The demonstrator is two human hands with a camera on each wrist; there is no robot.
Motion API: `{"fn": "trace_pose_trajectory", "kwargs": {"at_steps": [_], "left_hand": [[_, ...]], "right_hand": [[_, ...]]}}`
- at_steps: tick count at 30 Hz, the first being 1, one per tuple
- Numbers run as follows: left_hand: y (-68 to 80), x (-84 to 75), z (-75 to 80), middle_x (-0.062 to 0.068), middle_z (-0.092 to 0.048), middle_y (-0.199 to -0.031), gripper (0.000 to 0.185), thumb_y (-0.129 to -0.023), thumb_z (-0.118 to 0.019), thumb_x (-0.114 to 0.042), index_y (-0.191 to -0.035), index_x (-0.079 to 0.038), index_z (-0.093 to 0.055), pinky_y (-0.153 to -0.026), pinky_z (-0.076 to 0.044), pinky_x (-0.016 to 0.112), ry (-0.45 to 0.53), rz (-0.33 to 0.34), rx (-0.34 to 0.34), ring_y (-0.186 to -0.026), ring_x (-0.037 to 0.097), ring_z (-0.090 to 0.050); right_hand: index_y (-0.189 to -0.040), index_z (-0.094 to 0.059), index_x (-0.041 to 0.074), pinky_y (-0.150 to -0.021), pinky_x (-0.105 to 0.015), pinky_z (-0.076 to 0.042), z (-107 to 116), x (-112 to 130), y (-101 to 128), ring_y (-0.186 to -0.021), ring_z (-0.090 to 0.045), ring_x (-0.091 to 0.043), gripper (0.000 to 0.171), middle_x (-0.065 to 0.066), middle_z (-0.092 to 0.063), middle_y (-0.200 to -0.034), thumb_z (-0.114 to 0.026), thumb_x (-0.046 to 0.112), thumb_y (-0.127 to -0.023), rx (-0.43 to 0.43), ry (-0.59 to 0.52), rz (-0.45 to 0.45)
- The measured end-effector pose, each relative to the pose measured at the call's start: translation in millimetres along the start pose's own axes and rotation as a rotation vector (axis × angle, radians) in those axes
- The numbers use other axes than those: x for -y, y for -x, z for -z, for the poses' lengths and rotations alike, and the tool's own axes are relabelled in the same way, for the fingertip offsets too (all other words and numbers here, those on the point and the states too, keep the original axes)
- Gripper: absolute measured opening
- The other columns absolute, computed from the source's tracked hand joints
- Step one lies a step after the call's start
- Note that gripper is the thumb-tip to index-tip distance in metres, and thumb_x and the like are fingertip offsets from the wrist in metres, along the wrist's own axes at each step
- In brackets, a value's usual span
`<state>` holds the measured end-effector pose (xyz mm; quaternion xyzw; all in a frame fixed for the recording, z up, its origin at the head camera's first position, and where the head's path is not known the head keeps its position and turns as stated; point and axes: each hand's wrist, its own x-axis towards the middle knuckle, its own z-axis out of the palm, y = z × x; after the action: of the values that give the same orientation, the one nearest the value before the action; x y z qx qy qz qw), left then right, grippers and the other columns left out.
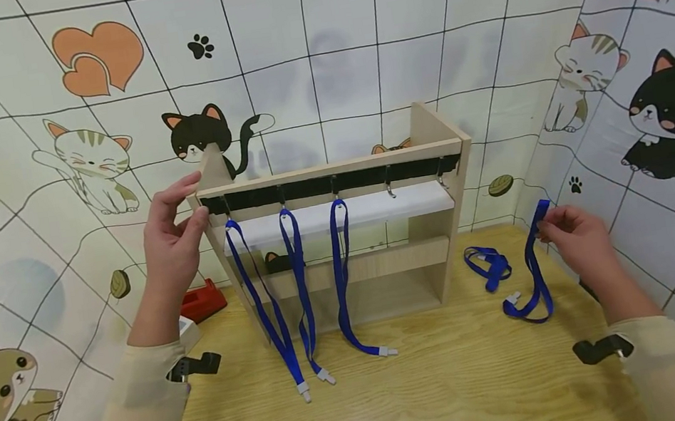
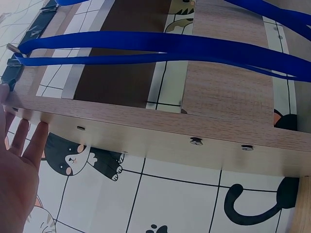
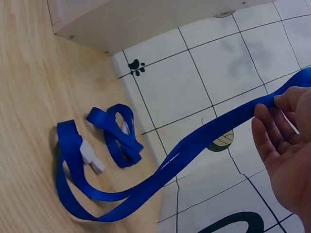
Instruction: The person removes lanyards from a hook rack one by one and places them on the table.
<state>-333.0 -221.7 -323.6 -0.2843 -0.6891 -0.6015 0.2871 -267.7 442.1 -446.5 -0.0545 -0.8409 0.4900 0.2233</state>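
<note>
My right hand (image 1: pixel 578 241) pinches a blue lanyard (image 1: pixel 534 269) near one end, to the right of a small wooden rack (image 1: pixel 345 267). Its lower loop and white clip hang down by the tabletop. Another blue lanyard (image 1: pixel 489 267) lies bunched on the table between that one and the rack. With thumb in front and fingers along the side panel, my left hand (image 1: pixel 174 226) grips the rack's upper left corner. Three blue lanyards hang from the rack's left hooks, the nearest to that hand being a long lanyard (image 2: pixel 146 46). A bare hook (image 1: pixel 389 185) shows further right.
A red tape dispenser (image 1: pixel 203 301) stands behind my left forearm, beside a small white object (image 1: pixel 188 333). The wooden table (image 1: pixel 439 383) runs under the rack, and a cat-patterned wall covering (image 1: pixel 345 80) encloses the back and sides.
</note>
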Motion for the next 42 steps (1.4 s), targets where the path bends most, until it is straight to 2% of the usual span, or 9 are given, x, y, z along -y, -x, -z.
{"fn": "trace_pose_trajectory", "kwargs": {"at_steps": [7, 12, 17, 20, 25, 33, 42], "left_hand": [[-0.2, -0.8, -0.3, 0.008, -0.059, -0.162, 0.037, -0.109, -0.066, -0.001, -0.145, 0.000, -0.060, -0.099, -0.059, 0.021, 0.014, 0.000, -0.002, -0.152, 0.035, -0.049], [0.1, -0.6, -0.2, 0.008, -0.059, -0.162, 0.037, -0.109, -0.066, -0.001, -0.145, 0.000, -0.060, -0.099, -0.059, 0.021, 0.019, 0.002, -0.002, -0.152, 0.034, -0.049], [0.1, -0.6, -0.7, 0.009, -0.059, -0.162, 0.037, -0.109, -0.066, -0.002, -0.145, 0.000, -0.059, -0.099, -0.059, 0.021, 0.015, 0.004, -0.002, -0.151, 0.033, -0.049], [0.1, -1.2, -1.0, 0.008, -0.059, -0.162, 0.037, -0.109, -0.066, -0.002, -0.146, 0.000, -0.059, -0.100, -0.059, 0.021, 0.006, 0.009, -0.003, -0.151, 0.031, -0.050], [0.3, -2.6, -1.5, 0.008, -0.059, -0.162, 0.037, -0.109, -0.066, -0.002, -0.146, -0.001, -0.059, -0.102, -0.058, 0.021, -0.007, 0.017, -0.007, -0.152, 0.031, -0.050], [0.0, -3.3, -2.1, 0.009, -0.059, -0.162, 0.037, -0.109, -0.067, -0.001, -0.145, 0.000, -0.060, -0.101, -0.058, 0.021, 0.009, 0.019, -0.010, -0.151, 0.029, -0.050], [0.6, -2.4, -2.3, 0.010, -0.059, -0.161, 0.036, -0.109, -0.067, -0.001, -0.144, 0.000, -0.060, -0.100, -0.059, 0.021, 0.032, 0.012, -0.010, -0.151, 0.030, -0.050]], "right_hand": [[-0.114, -0.065, -0.005, -0.076, -0.015, -0.059, -6.5, -5.9, 8.2, -0.085, -0.073, -0.004, 0.019, 0.006, -0.075, -0.096, -0.066, 0.013, -0.112, 0.159, -0.019, -0.003], [-0.119, -0.064, -0.008, -0.078, -0.021, -0.061, -11.0, -10.2, 14.7, -0.088, -0.072, -0.006, 0.023, -0.006, -0.076, -0.105, -0.065, 0.015, -0.113, 0.307, 0.040, -0.006], [-0.123, -0.064, -0.005, -0.078, -0.025, -0.061, -15.4, -18.4, 20.7, -0.092, -0.072, -0.015, 0.024, -0.015, -0.074, -0.109, -0.063, 0.017, -0.114, 0.415, 0.090, -0.039], [-0.122, -0.063, -0.006, -0.078, -0.029, -0.063, -19.0, -25.0, 24.2, -0.092, -0.073, -0.021, 0.023, -0.016, -0.073, -0.108, -0.064, 0.016, -0.114, 0.447, 0.083, -0.055], [-0.120, -0.063, -0.007, -0.076, -0.035, -0.065, -24.0, -36.8, 27.8, -0.086, -0.074, -0.022, 0.020, -0.016, -0.072, -0.103, -0.067, 0.010, -0.111, 0.468, 0.066, -0.053], [-0.116, -0.066, -0.003, -0.062, -0.031, -0.053, -27.1, -47.4, 34.2, -0.077, -0.064, -0.027, 0.016, -0.010, -0.069, -0.090, -0.069, 0.010, -0.109, 0.530, 0.228, -0.022], [-0.107, -0.071, 0.002, -0.063, -0.029, -0.053, -27.8, -62.1, 35.5, -0.078, -0.060, -0.017, 0.005, -0.005, -0.070, -0.092, -0.073, 0.006, -0.104, 0.567, 0.308, 0.023]]}}
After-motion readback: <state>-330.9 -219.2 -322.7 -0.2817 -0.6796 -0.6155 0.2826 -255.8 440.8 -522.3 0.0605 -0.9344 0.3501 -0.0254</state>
